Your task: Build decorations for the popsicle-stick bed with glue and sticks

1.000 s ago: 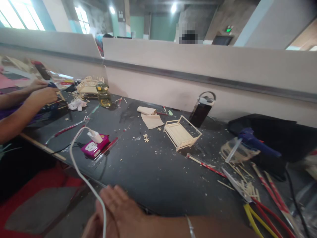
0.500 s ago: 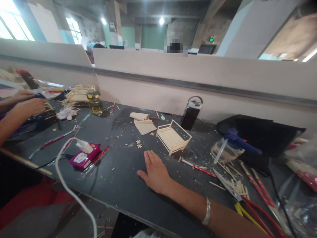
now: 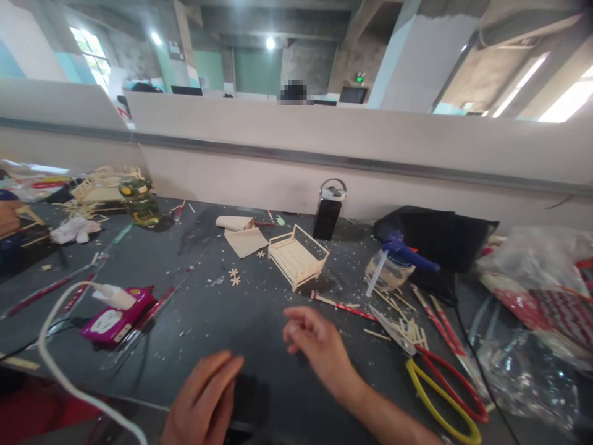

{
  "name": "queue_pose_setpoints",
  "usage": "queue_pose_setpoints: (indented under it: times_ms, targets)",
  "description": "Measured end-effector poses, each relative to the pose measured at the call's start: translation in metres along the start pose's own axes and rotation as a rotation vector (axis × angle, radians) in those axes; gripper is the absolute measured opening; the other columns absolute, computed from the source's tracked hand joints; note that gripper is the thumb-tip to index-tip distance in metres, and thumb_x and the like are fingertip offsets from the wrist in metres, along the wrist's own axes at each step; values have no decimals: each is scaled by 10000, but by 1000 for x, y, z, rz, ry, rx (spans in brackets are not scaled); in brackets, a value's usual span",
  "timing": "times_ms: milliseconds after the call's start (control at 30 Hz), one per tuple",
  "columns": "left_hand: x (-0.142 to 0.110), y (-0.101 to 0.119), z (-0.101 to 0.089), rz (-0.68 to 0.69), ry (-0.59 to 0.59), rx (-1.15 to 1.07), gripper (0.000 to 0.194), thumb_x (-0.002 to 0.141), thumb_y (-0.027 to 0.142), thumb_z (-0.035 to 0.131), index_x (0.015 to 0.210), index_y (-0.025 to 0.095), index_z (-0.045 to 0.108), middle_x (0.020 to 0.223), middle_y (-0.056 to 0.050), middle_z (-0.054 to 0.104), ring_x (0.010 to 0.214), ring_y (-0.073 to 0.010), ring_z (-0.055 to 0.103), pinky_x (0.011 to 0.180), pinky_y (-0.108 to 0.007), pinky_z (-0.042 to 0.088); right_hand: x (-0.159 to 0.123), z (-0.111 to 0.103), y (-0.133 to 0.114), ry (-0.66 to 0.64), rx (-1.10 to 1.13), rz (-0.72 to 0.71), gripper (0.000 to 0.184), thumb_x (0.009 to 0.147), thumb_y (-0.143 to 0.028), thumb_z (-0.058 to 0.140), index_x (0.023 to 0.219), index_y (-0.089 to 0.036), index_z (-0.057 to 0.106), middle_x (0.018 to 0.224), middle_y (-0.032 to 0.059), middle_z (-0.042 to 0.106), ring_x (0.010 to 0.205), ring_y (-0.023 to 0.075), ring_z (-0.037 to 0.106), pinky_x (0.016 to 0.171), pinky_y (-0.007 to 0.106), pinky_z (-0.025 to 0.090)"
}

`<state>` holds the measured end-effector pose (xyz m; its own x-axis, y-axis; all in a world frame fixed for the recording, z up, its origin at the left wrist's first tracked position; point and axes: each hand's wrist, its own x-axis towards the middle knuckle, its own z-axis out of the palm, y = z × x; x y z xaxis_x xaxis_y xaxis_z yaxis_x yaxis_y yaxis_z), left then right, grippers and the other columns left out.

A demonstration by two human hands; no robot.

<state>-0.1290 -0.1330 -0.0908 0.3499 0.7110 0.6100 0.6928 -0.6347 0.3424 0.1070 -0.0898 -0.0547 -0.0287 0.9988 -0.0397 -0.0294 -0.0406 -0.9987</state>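
At the front of the dark desk (image 3: 208, 315), both hands are in view. Left hand (image 3: 204, 395): fingers together and slightly bent, nothing visible in its grasp; underside hidden. Right hand (image 3: 319, 349): fingers loosely curled, no object seen in them, held in front of a small wooden stick frame (image 3: 297, 258) shaped like a bed. The frame stands upright on its legs near mid-desk, apart from both hands. Behind it, a black bottle (image 3: 327, 213) stands near the partition. Left of the frame: a partly rolled beige sheet (image 3: 245, 242) and small star-shaped pieces (image 3: 235, 280). Right: a blue glue gun (image 3: 410, 253) by a clear container; nearer, scissors (image 3: 407, 343) with one red and one yellow handle, among loose sticks. Far left: a purple power strip (image 3: 118, 318), white plug (image 3: 113, 296) inserted.
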Motion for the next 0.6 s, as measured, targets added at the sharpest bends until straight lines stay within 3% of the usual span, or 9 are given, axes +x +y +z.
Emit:
queue_pose_setpoints:
  times_ms: [67,167,300,433,600]
  targets:
    - [59,2,16,-90,34,-121,417,845,131,525,1244,249,561,1152,-84,640,1071,-224,613,917,-343,511,16,-28,-1,144,94,54,284,796,-302,612,1059,-197,623,855,41,677,789,198,657,601,315,559]
    - [141,-10,49,-304,38,-349,348,824,167,525,1163,208,595,1170,-100,616,1066,-233,600,939,-385,492,36,-53,2,307,206,78,357,728,-323,679,1052,-186,623,959,72,676,860,219,659,679,361,571]
    - [214,-49,95,-445,50,-391,503,782,161,540,1284,152,508,1275,-158,562,1208,-283,521,990,-442,445,55,-64,3,407,312,71,379,658,-288,733,1015,-186,658,961,77,683,904,241,658,741,393,571]
    - [245,-74,119,-558,-18,-452,606,729,136,576,1328,144,483,1290,-169,581,1227,-313,522,994,-459,431,64,-59,1,373,361,76,344,619,-233,748,957,-192,699,937,71,699,881,242,661,708,387,577]
    - [245,-72,125,-609,-116,-545,560,735,159,581,1292,137,525,1193,-140,663,1084,-257,631,914,-367,491,75,-50,-2,288,372,49,339,641,-143,681,972,-203,722,984,51,712,930,223,649,686,309,557]
